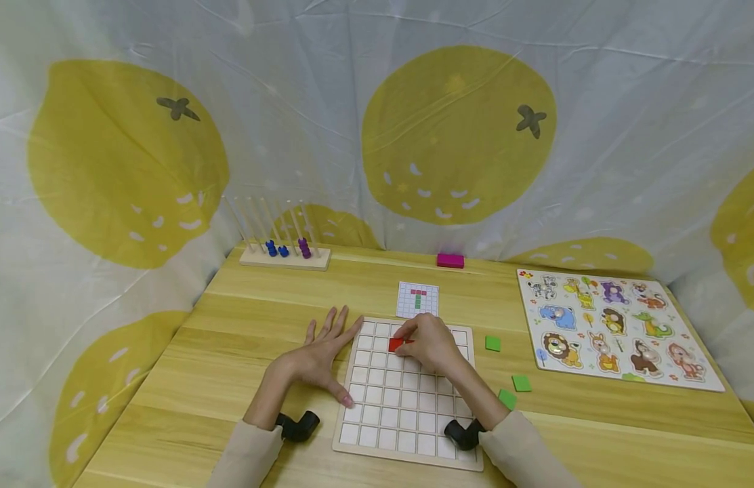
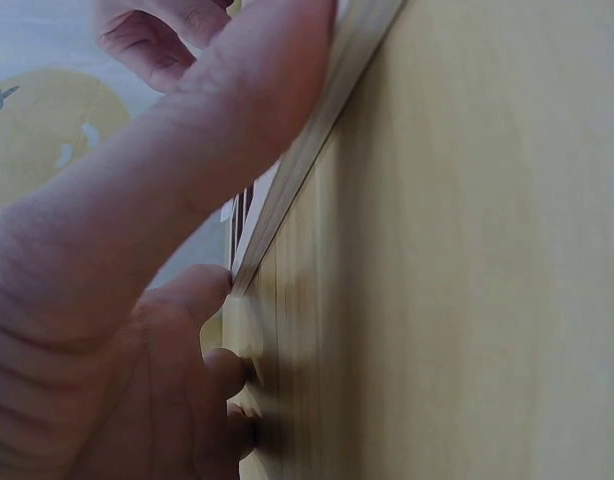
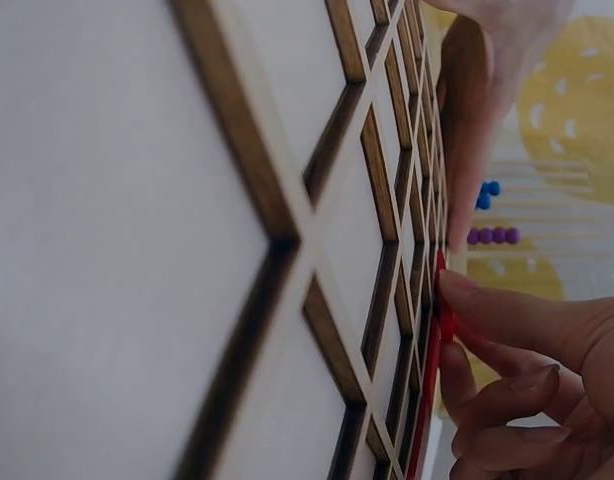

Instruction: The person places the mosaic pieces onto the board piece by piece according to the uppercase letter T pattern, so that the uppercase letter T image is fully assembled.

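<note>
A wooden grid board (image 1: 389,396) with white square cells lies on the table. Over its upper rows my right hand (image 1: 430,344) pinches a red square tile (image 1: 395,345) between thumb and finger. In the right wrist view that tile (image 3: 446,312) stands on or just above the grid; whether it touches is unclear. More red (image 3: 424,410) lies along the grid beside it, mostly hidden by the hand in the head view. With fingers spread, my left hand (image 1: 316,356) rests along the board's left side, thumb on its edge and index finger at the upper left corner.
Behind the board lies a card (image 1: 404,308) printed with a red-and-green T on a grid. Three green tiles (image 1: 492,343) are to the right. Farther out are an animal puzzle (image 1: 587,325), a magenta block (image 1: 450,261) and a peg stand (image 1: 316,262) with blue and purple beads.
</note>
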`<action>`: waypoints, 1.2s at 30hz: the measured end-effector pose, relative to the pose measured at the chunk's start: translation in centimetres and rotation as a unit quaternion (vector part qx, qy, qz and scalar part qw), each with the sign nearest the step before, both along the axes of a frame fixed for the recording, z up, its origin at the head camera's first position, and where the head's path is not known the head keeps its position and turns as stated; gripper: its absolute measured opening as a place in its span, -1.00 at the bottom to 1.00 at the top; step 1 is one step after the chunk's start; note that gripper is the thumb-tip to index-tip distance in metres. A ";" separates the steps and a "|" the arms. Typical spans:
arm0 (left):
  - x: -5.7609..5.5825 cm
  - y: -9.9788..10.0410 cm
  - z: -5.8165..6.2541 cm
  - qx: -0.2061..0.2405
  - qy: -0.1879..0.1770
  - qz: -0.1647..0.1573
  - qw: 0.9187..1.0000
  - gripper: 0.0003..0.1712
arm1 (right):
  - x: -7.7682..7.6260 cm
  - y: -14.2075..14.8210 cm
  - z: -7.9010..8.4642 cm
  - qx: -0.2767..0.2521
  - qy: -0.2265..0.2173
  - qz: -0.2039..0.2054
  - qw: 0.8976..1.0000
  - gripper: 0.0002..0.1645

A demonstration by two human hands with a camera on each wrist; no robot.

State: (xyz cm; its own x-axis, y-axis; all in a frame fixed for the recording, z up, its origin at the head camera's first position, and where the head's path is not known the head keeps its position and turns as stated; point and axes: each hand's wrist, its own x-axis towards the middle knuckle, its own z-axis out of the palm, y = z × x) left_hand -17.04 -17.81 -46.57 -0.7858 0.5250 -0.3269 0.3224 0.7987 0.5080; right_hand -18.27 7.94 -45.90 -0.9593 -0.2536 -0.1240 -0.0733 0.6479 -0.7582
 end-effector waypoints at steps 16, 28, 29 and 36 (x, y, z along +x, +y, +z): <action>0.1 0.0 0.0 0.004 -0.004 0.003 1.000 0.70 | -0.2 0.0 -0.2 0.002 0.006 -0.001 1.000 -0.76; 0.1 0.0 0.1 0.005 -0.005 0.001 1.000 0.70 | -0.3 0.2 -0.4 -0.011 -0.004 0.003 1.000 -0.75; 0.1 0.1 0.1 0.005 -0.006 0.001 1.000 0.70 | -0.3 0.2 -0.4 -0.011 -0.004 0.005 1.000 -0.76; 0.0 0.0 0.0 0.003 -0.005 0.002 1.000 0.70 | 0.0 0.8 0.1 -0.025 -0.001 0.008 1.000 -0.76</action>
